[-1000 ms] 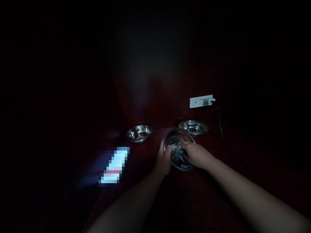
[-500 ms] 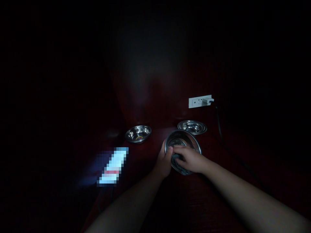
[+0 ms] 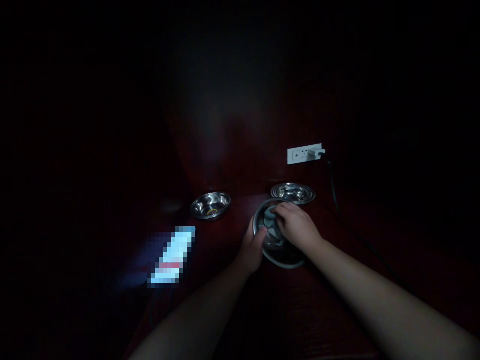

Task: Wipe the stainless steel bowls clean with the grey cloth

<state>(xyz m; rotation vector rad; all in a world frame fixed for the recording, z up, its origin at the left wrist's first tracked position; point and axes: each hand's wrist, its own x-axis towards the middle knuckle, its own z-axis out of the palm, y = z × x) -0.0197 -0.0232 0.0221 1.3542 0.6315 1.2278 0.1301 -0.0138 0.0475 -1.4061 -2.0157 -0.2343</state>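
In a dim room my left hand grips the left rim of a steel bowl, thumb over the edge, tilting it toward me. My right hand is closed on a crumpled grey cloth and presses it inside the bowl near its far rim. The bowl rests on a dark red wooden surface. Most of the bowl's inside is hidden by my right hand.
A second steel bowl sits to the left, and a third steel bowl lies just behind the held one. A white wall socket holds a plug with a black cable. A glowing blurred screen lies at the left.
My right hand has moved with the cloth from the bowl's near side up to its far rim. The left hand keeps its grip, and the view has shifted slightly.
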